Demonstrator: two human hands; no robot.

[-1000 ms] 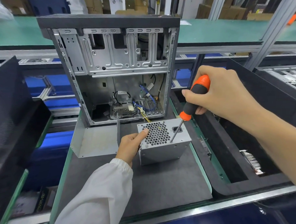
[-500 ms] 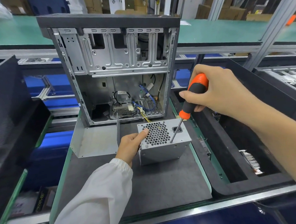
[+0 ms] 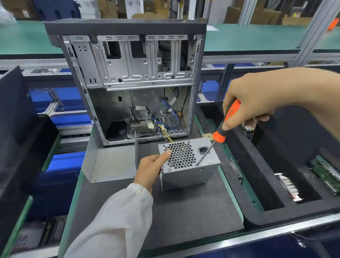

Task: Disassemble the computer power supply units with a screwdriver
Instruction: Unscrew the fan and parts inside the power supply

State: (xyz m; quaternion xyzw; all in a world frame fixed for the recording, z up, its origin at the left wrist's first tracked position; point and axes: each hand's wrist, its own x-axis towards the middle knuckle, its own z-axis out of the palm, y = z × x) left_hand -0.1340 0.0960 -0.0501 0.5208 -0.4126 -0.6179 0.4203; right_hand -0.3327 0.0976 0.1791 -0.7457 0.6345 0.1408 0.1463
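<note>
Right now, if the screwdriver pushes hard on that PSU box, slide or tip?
Probably rigid: the power supply unit is a sheet-metal box. Tipping looks unlikely, as it sits flat on the grey mat. Sliding seems checked by the left hand gripping its side.

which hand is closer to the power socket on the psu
Right. The right hand holds the screwdriver above and right of the power socket; the left hand grips the unit's far left edge, across the fan grille.
</note>
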